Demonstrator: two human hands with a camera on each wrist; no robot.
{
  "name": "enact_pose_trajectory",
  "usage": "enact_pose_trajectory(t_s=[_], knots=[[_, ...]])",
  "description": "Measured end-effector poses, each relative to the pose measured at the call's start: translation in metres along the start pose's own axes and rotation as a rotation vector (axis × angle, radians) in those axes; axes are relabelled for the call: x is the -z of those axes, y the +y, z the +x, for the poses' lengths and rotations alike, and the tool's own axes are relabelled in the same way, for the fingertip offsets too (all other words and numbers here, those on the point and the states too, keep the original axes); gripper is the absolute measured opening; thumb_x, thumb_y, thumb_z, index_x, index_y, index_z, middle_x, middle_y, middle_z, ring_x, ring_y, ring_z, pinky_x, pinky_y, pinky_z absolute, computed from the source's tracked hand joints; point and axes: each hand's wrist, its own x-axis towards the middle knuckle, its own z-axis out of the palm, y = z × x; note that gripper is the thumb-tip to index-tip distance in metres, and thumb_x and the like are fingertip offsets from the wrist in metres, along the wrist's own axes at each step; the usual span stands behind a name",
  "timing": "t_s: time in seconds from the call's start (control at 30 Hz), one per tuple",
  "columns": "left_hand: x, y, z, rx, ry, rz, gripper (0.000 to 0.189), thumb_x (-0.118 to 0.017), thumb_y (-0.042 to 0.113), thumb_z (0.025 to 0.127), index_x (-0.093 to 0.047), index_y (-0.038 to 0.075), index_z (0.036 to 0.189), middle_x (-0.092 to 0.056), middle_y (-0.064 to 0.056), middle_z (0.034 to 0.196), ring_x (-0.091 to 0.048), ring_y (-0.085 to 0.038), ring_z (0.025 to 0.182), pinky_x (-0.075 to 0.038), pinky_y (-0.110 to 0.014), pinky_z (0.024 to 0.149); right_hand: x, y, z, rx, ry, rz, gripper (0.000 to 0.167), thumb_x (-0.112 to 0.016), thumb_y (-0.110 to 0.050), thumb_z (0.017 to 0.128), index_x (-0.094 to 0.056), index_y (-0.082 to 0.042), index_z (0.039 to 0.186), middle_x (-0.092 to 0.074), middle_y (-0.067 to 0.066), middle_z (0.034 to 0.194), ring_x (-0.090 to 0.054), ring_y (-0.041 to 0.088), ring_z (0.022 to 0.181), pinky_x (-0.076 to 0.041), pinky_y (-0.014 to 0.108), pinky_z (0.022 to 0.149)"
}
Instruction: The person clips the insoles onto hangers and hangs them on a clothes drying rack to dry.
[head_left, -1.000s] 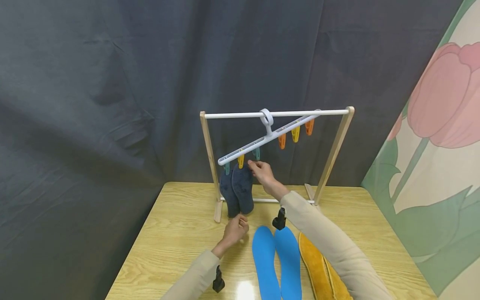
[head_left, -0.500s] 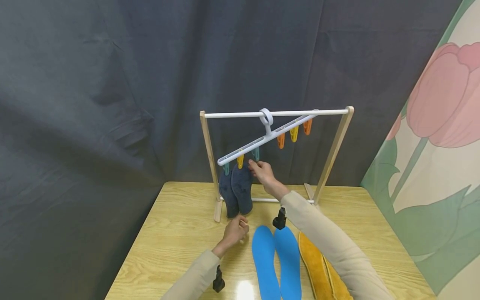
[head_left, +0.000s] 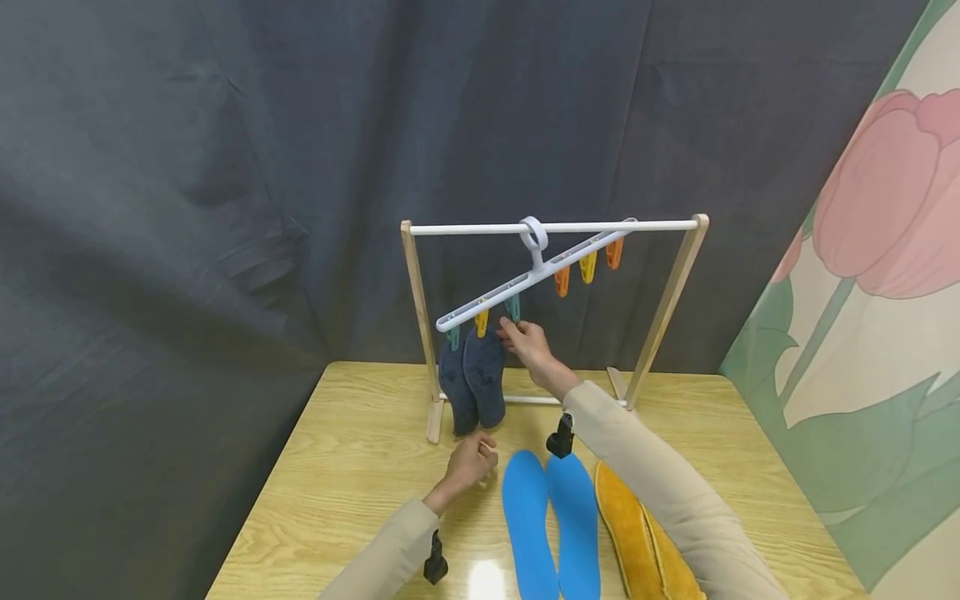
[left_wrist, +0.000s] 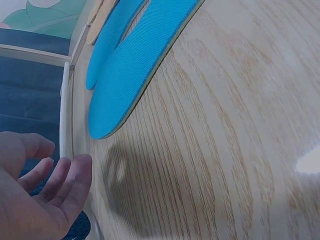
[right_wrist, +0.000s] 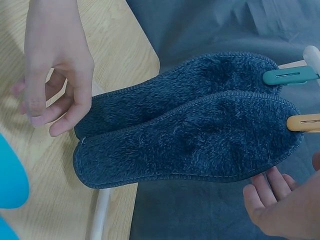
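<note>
Two dark blue fuzzy insoles (head_left: 483, 375) hang by their upper ends from a white clip hanger (head_left: 540, 275). A teal clip (right_wrist: 290, 75) grips the rear insole and a yellow clip (right_wrist: 302, 123) the front one. My right hand (head_left: 530, 348) is at the upper right edge of the front insole, just below a second teal clip (head_left: 513, 308). In the right wrist view its fingertips meet the insole's edge, fingers loosely bent. My left hand (head_left: 471, 458) hovers below the insoles' lower ends, fingers relaxed and holding nothing.
A wooden rack (head_left: 678, 308) with a white top bar carries the hanger. Orange and yellow clips (head_left: 588, 267) hang on its right half. Two blue insoles (head_left: 531, 517) lie on the table (head_left: 337, 450), beside mustard-yellow ones (head_left: 630, 533) partly under my right sleeve.
</note>
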Motion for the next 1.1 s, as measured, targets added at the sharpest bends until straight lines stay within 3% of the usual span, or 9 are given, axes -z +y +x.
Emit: enact_pose_trajectory(t_s=[0.33, 0.63, 0.87, 1.1], knots=[[-0.001, 0.002, 0.0, -0.021, -0.024, -0.002, 0.018, -0.064, 0.003, 0.092, -0.062, -0.004, 0.109, -0.062, -0.006, 0.082, -0.067, -0.029, 0.06, -0.049, -0.025, 0.046, 0.003, 0.001, -0.002, 0.012, -0.015, -0.036, 0.046, -0.049, -0.027, 0.106, -0.055, 0.013, 0.127, -0.061, 0.027, 0.124, -0.057, 0.041, 0.116, -0.048, 0.045, 0.1], [-0.001, 0.004, -0.004, -0.012, -0.054, 0.029, 0.018, -0.065, 0.004, 0.091, -0.062, -0.005, 0.107, -0.062, -0.006, 0.082, -0.063, -0.019, 0.057, -0.048, -0.026, 0.048, 0.004, 0.004, -0.003, -0.012, -0.042, -0.02, 0.034, -0.053, -0.029, 0.104, -0.058, 0.004, 0.107, -0.062, 0.024, 0.121, -0.058, 0.041, 0.114, -0.045, 0.051, 0.103], [-0.003, 0.005, -0.007, 0.005, -0.087, 0.029, 0.018, -0.062, 0.004, 0.093, -0.062, -0.006, 0.109, -0.063, -0.007, 0.084, -0.064, -0.024, 0.059, -0.048, -0.028, 0.051, 0.005, 0.002, -0.002, -0.007, -0.029, -0.025, 0.037, -0.055, -0.028, 0.103, -0.06, 0.005, 0.119, -0.065, 0.017, 0.11, -0.06, 0.04, 0.11, -0.05, 0.044, 0.095], [-0.006, 0.003, -0.012, 0.058, -0.15, -0.054, 0.021, -0.062, 0.001, 0.093, -0.06, -0.006, 0.112, -0.061, -0.009, 0.081, -0.064, -0.029, 0.068, -0.056, -0.037, 0.054, 0.007, 0.001, -0.002, -0.015, -0.045, -0.033, 0.04, -0.053, -0.03, 0.104, -0.058, 0.005, 0.123, -0.062, 0.023, 0.119, -0.059, 0.04, 0.114, -0.046, 0.05, 0.102]])
